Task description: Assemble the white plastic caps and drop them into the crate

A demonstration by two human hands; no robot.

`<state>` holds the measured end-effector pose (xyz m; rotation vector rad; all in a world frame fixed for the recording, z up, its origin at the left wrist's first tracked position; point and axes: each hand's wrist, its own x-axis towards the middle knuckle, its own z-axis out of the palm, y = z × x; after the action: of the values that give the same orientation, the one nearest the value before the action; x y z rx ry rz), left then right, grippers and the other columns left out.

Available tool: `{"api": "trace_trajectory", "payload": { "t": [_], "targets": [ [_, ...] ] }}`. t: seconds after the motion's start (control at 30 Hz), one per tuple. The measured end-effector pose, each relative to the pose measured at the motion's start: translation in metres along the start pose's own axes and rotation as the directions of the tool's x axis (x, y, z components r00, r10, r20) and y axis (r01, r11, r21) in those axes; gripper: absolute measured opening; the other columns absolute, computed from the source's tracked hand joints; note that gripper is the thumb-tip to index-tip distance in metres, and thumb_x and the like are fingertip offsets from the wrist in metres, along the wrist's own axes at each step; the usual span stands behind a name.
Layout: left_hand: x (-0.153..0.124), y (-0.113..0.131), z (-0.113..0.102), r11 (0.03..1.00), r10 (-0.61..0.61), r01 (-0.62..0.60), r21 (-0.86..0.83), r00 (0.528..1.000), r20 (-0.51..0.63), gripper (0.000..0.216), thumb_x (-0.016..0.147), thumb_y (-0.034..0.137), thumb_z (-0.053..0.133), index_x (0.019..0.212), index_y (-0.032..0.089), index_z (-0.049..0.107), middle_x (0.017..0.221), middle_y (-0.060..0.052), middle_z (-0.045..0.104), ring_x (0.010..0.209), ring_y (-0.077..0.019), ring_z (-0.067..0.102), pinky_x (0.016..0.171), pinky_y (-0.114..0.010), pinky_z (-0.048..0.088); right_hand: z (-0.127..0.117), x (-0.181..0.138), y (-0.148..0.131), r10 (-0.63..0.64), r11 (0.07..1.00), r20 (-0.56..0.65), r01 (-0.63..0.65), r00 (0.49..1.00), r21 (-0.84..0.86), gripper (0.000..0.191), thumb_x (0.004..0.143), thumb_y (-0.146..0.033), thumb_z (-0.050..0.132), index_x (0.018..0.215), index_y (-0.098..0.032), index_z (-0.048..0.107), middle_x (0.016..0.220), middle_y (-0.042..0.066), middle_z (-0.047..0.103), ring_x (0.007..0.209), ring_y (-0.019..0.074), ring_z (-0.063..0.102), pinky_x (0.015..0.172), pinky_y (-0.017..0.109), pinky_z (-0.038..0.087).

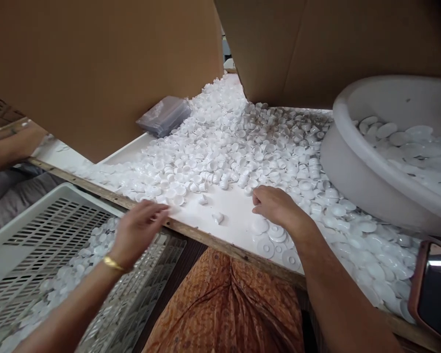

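A big heap of small white plastic caps (224,142) covers the white table (231,211). My left hand (137,228) hovers at the table's near edge over the crate, fingers curled together and blurred by motion; what they hold is hidden. My right hand (275,206) rests palm down on the table, fingers bent, touching caps at the heap's near edge. Flat white discs (275,240) lie just under its wrist.
A white slotted crate (40,230) with several caps sits lower left. A large white basin (375,166) of flat discs stands at right. Cardboard boxes (95,68) rise behind. A grey plastic bag (164,115) lies by the heap. A phone (433,289) lies at right. Another person's arm (7,147) shows at far left.
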<state>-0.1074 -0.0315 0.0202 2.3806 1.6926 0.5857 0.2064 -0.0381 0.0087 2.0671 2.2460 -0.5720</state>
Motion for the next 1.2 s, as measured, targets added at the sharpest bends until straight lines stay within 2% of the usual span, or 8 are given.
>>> {"api": "trace_trajectory", "payload": {
  "t": [0.1,0.2,0.33,0.53,0.7,0.9,1.03,1.2],
  "targets": [
    [0.009,0.057,0.030,0.993,0.112,-0.116,0.019,0.980,0.163,0.035,0.082,0.048,0.046,0.081,0.019,0.066,0.076,-0.002,0.061,0.060,-0.0117,0.053,0.056,-0.024,0.040,0.003,0.001,-0.002,-0.071,0.995,-0.021,0.073,0.997,0.073,0.006,0.077,-0.013,0.056,0.079,-0.019,0.056,0.085,0.002,0.060,0.076,0.0141,0.054,0.058,0.024,0.031],
    [0.018,0.084,0.054,0.970,0.092,-0.143,0.197,0.964,0.248,0.041,0.080,0.053,0.047,0.066,0.018,0.062,0.067,-0.004,0.058,0.061,-0.0154,0.054,0.052,-0.027,0.033,-0.003,-0.004,0.004,-0.033,0.989,-0.043,0.039,0.999,0.143,0.009,0.079,-0.023,0.057,0.088,-0.021,0.057,0.092,0.002,0.059,0.082,0.0163,0.053,0.061,0.024,0.033],
    [0.031,0.089,0.070,0.938,0.078,-0.165,0.305,0.957,0.279,0.027,0.083,0.038,0.049,0.068,0.018,0.060,0.073,-0.004,0.058,0.067,-0.0164,0.055,0.052,-0.026,0.030,-0.015,-0.012,0.016,0.076,0.994,0.045,-0.079,0.996,0.074,0.022,0.071,-0.029,0.066,0.090,-0.022,0.058,0.100,0.003,0.055,0.090,0.0216,0.050,0.067,0.028,0.035],
    [0.044,0.081,0.076,0.955,0.120,-0.177,0.239,0.965,0.235,0.011,0.080,0.029,0.054,0.078,0.019,0.059,0.080,-0.003,0.056,0.074,-0.0170,0.055,0.057,-0.026,0.034,-0.014,-0.008,0.014,0.028,0.999,0.074,-0.025,0.997,-0.037,0.015,0.069,-0.019,0.068,0.079,-0.017,0.057,0.092,0.005,0.056,0.088,0.0205,0.050,0.072,0.029,0.035],
    [0.051,0.086,0.082,0.978,0.074,-0.107,0.177,0.980,0.186,0.024,0.077,0.037,0.059,0.090,0.017,0.056,0.087,-0.005,0.058,0.073,-0.0181,0.057,0.058,-0.027,0.038,-0.011,-0.008,0.010,-0.033,0.978,-0.012,0.035,0.999,0.207,0.005,0.075,-0.019,0.059,0.072,-0.020,0.055,0.083,0.001,0.059,0.076,0.0152,0.052,0.058,0.023,0.033],
    [0.072,0.104,0.090,0.960,0.194,-0.220,0.175,0.969,0.155,0.021,0.080,0.027,0.056,0.099,0.017,0.054,0.096,-0.008,0.054,0.082,-0.0203,0.057,0.061,-0.028,0.041,0.009,0.006,0.004,0.029,0.921,-0.188,0.047,0.982,0.386,0.010,0.075,-0.015,0.055,0.082,-0.021,0.059,0.075,-0.001,0.063,0.070,0.0131,0.057,0.060,0.023,0.038],
    [0.080,0.101,0.094,0.962,0.183,-0.214,0.168,0.966,0.185,0.008,0.079,0.020,0.055,0.083,0.015,0.058,0.089,-0.007,0.054,0.075,-0.0181,0.056,0.059,-0.028,0.040,0.019,0.015,-0.004,0.152,0.784,-0.135,-0.036,0.979,0.620,0.019,0.076,-0.014,0.051,0.090,-0.019,0.062,0.079,0.001,0.066,0.068,0.0133,0.062,0.061,0.023,0.045],
    [0.071,0.087,0.086,0.973,0.229,-0.227,-0.028,0.968,0.104,0.012,0.078,0.016,0.053,0.067,0.014,0.057,0.079,-0.004,0.053,0.066,-0.0128,0.053,0.058,-0.025,0.041,0.023,0.018,-0.013,0.253,0.427,-0.039,-0.075,0.967,0.901,0.012,0.075,-0.011,0.051,0.080,-0.018,0.059,0.080,0.002,0.066,0.062,0.0137,0.064,0.056,0.025,0.054]
  ]
}}
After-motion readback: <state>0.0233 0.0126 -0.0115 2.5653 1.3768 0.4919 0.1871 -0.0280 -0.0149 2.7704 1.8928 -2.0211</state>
